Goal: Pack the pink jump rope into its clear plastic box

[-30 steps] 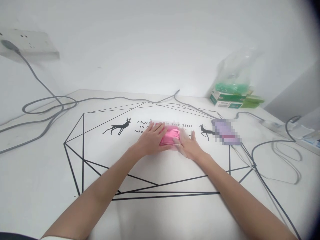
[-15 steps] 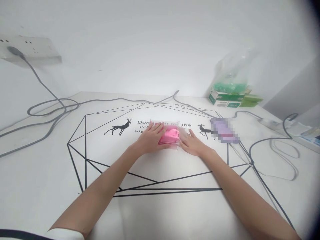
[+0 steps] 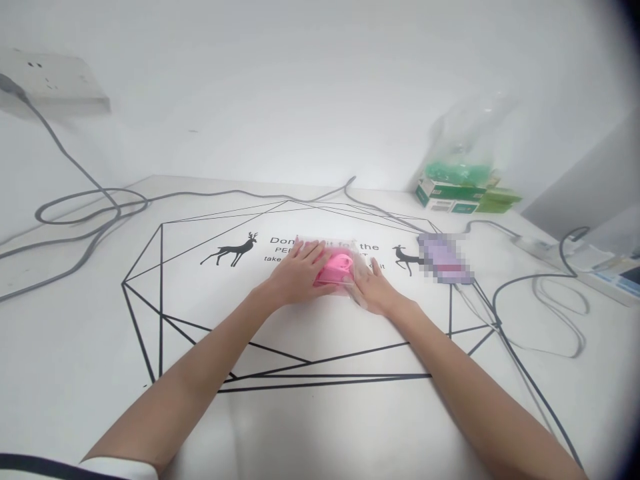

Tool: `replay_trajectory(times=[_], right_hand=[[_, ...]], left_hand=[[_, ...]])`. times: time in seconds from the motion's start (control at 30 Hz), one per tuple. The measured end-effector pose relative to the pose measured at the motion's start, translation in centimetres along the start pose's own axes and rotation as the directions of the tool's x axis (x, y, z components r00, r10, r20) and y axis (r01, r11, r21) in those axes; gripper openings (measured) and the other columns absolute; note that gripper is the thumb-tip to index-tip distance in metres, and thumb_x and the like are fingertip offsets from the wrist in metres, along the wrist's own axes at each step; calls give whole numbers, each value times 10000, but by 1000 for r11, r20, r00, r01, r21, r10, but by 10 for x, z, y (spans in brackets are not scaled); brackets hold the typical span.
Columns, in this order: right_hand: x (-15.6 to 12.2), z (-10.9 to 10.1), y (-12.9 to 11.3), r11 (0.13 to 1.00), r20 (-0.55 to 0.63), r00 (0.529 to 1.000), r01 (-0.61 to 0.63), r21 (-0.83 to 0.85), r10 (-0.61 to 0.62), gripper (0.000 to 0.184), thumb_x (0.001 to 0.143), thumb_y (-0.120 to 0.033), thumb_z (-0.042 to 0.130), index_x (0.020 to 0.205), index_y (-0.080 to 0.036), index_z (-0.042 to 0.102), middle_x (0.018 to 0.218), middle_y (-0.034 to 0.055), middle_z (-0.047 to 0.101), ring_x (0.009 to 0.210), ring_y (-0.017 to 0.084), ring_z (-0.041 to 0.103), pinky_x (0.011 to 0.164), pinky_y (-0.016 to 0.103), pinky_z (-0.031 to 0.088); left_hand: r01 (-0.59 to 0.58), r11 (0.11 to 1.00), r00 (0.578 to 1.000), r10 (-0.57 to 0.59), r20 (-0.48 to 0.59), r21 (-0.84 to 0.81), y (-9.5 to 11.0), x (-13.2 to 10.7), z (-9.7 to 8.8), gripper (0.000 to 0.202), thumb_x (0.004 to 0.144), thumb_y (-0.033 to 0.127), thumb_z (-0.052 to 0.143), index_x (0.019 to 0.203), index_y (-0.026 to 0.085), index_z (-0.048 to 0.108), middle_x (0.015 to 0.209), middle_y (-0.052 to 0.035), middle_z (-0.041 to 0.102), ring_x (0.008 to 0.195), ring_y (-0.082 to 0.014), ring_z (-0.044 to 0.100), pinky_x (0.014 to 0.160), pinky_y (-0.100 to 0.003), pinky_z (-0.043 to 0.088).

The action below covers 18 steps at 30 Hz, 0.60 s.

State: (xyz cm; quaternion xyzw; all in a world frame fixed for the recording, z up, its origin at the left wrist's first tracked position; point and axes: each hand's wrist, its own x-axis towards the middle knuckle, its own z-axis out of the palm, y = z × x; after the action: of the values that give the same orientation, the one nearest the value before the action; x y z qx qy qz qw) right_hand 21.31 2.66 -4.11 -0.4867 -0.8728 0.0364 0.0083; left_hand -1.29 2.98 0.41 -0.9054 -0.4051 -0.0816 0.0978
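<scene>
A bright pink item (image 3: pixel 337 268) with a loop-shaped part on top lies inside a clear plastic bag (image 3: pixel 344 291) on the white table; its exact kind I cannot make out. My left hand (image 3: pixel 299 272) grips its left side, fingers over the top and thumb along the near edge. At the bag's right end my right hand (image 3: pixel 373 288) has hold of the loose clear plastic close to the pink item. Part of the plastic is hidden under the fingers of both hands.
A blurred-out purple flat object (image 3: pixel 445 258) lies right of my hands. Green and white boxes (image 3: pixel 450 195) with a plastic bag (image 3: pixel 467 143) on top stand at the back right. Grey cables (image 3: pixel 200 194) run along the wall and right side. A wall socket (image 3: pixel 55 77) is at left.
My right hand has moved slightly left, bringing the loose plastic closer to the pink item. My left hand stays on the item. The whole view has shifted slightly.
</scene>
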Motion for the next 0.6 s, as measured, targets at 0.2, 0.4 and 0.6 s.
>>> replay_trajectory(times=[0.2, 0.4, 0.6], right_hand=[[-4, -5, -6, 999, -58, 998, 0, 52, 3, 660, 1028, -459, 113, 1557, -62, 117, 1613, 193, 135, 1503, 272, 90, 1197, 558, 75], [-8, -10, -2, 994, -70, 997, 26, 107, -19, 614, 1032, -416, 94, 1464, -119, 415, 1462, 173, 491, 1417, 281, 369, 1208, 545, 60], [-13, -12, 10, 978, -147, 989, 7, 208, 24, 604, 1016, -511, 202, 1520, -203, 328, 1515, 117, 435, 1435, 291, 334, 1196, 555, 118]], left_hand=[[3, 1000, 1000, -3, 0, -17, 0, 0, -1, 866, 889, 741, 366, 1463, 94, 404, 1517, -204, 384, 1421, -345, 339, 1197, -549, 151], [-23, 999, 999, 21, -50, -34, -3, -2, 1, 820, 892, 720, 403, 1445, 115, 432, 1496, -192, 423, 1405, -339, 370, 1197, -543, 165], [-45, 997, 997, 41, -63, -56, -4, -4, -4, 774, 903, 706, 403, 1439, 149, 442, 1494, -160, 438, 1399, -335, 376, 1193, -536, 180]])
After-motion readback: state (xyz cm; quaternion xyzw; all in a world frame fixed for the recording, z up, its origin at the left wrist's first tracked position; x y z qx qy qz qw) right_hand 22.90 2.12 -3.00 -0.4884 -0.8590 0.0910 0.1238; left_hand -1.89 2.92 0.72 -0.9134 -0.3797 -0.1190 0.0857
